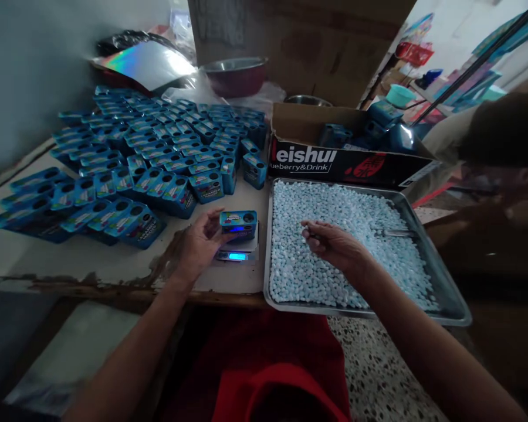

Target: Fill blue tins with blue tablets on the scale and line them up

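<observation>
A small blue box [237,225] with a round hole in its top stands on a digital scale [237,256], whose display glows blue. My left hand [202,240] holds the box by its left end, thumb in front and fingers behind. Over a metal tray [455,305] full of pale blue and white candies [325,281], my right hand [334,243] is closed with its fingertips pinched together. What it pinches, if anything, is too small to make out. A metal scoop handle [396,233] lies among the candies to the right.
Many similar blue boxes [171,146] crowd the table's left side. Behind the tray sits a black printed carton [352,164] containing some blue boxes. Farther back are a red bowl [235,76] and a large cardboard box [290,47]. The table's front edge [229,299] runs close to my body.
</observation>
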`<action>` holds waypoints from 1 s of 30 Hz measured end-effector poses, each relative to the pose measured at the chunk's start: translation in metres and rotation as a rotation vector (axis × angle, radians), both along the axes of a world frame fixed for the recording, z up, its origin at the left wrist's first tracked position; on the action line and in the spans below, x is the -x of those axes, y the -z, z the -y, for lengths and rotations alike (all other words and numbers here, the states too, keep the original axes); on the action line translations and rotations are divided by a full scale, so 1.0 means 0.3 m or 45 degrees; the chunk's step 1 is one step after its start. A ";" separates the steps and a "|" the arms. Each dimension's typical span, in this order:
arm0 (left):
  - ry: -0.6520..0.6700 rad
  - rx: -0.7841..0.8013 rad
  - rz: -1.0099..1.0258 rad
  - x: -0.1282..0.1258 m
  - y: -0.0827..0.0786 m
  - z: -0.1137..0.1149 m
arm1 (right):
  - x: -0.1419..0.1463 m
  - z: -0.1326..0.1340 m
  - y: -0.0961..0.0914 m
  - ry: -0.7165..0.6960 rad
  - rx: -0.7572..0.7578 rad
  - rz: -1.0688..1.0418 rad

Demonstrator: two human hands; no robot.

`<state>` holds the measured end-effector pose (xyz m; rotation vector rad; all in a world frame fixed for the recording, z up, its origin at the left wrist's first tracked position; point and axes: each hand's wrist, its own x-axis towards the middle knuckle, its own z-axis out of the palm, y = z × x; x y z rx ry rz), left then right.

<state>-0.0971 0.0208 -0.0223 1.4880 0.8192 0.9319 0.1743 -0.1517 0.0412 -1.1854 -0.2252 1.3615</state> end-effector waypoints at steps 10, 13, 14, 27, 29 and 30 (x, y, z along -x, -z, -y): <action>-0.325 0.001 -0.276 0.311 -0.064 0.029 | 0.037 -0.034 -0.061 -0.237 0.001 0.403; -0.407 0.019 -0.264 0.334 -0.056 0.050 | 0.059 -0.081 -0.087 -0.298 0.011 0.361; -0.430 -0.005 -0.255 0.332 -0.056 0.051 | 0.064 -0.097 -0.097 -0.304 0.006 0.327; -0.294 -0.073 -0.155 0.239 -0.086 0.000 | 0.101 -0.236 -0.205 -0.467 -0.093 0.589; -0.270 -0.072 -0.141 0.226 -0.085 -0.002 | 0.107 -0.244 -0.210 -0.489 -0.106 0.604; -0.261 -0.069 -0.129 0.220 -0.084 -0.002 | 0.110 -0.246 -0.213 -0.495 -0.115 0.610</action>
